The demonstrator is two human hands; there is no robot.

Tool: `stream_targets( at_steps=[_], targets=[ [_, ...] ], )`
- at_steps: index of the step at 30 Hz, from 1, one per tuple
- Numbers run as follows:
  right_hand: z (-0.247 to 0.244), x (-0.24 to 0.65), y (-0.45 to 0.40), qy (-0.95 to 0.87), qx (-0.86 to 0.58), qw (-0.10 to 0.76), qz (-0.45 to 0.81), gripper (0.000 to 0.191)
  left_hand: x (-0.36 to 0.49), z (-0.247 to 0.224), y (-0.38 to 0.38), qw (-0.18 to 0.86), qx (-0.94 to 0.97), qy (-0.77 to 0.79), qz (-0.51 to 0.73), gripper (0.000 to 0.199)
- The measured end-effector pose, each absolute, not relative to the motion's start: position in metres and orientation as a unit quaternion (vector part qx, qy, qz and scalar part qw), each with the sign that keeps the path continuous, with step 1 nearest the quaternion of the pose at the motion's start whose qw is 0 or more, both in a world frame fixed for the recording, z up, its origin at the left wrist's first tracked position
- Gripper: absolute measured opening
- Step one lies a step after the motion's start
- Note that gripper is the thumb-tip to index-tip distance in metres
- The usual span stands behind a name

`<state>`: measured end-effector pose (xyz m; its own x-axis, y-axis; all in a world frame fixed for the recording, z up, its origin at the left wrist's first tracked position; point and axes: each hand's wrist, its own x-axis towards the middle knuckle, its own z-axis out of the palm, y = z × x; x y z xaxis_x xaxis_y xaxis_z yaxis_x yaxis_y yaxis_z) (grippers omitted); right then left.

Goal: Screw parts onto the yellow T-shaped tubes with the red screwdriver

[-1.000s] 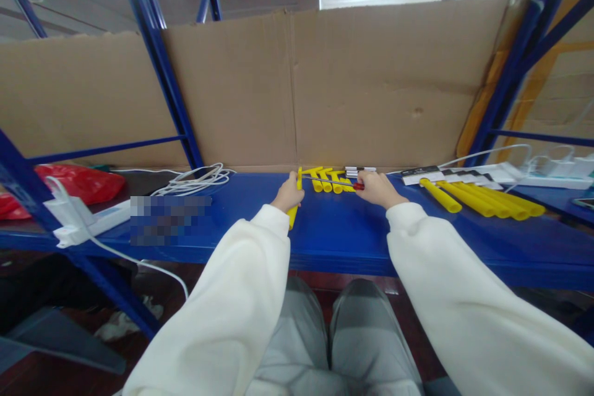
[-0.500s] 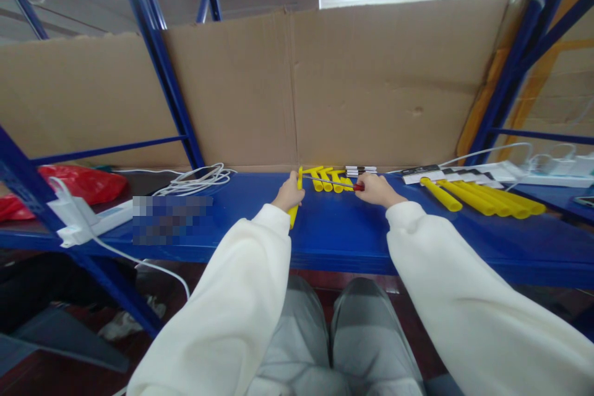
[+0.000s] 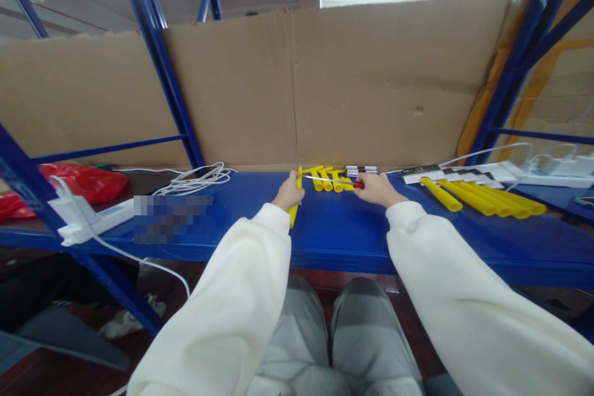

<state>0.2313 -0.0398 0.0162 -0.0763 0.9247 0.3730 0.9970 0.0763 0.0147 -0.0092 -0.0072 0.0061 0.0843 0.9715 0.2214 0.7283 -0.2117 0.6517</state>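
Observation:
My left hand (image 3: pixel 289 192) is closed around a yellow tool-like piece (image 3: pixel 294 215) that stands upright over the blue shelf (image 3: pixel 343 229). My right hand (image 3: pixel 372 189) grips the red handle of a screwdriver (image 3: pixel 331 180), whose long metal shaft points left to the upper part of the yellow piece. Whether the tip touches it is too small to tell. Just behind the shaft lie several yellow T-shaped pieces (image 3: pixel 327 182) in a row, with a few black-and-white items (image 3: pixel 361 170) beside them at the back.
Several yellow tubes (image 3: pixel 482 200) lie at the right by dark and white packets (image 3: pixel 429 174). White cables (image 3: pixel 199 180), a power strip (image 3: pixel 109 218) and a red bag (image 3: pixel 88 184) are at the left. A cardboard panel (image 3: pixel 380 86) stands behind; blue posts flank it.
The screwdriver has turned slightly in my right hand, and its shaft looks brighter. Both hands are in nearly the same places.

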Motion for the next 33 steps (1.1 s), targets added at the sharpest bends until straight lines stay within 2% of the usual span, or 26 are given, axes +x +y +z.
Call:
stream_targets(
  at_steps=[8,15,24,33],
  targets=[
    [0.0193,0.2296,-0.0451,-0.731,-0.662,0.095,-0.136,0.020,-0.0081,0.0074,-0.0097,0.188,0.709,0.602,0.314,0.040],
    [0.0206,0.2275,-0.0481,-0.706,-0.688,0.115,-0.120,0.029,-0.0082,0.0075,-0.0095,0.190,0.708,0.603,0.313,0.038],
    [0.0205,0.2286,-0.0461,-0.722,-0.659,0.130,-0.163,0.025,-0.0091,0.0068,-0.0075,0.182,0.713,0.606,0.302,0.040],
    [0.0194,0.2277,-0.0468,-0.705,-0.684,0.116,-0.144,0.024,-0.0094,0.0062,-0.0070,0.191,0.711,0.600,0.313,0.040]
  ],
)
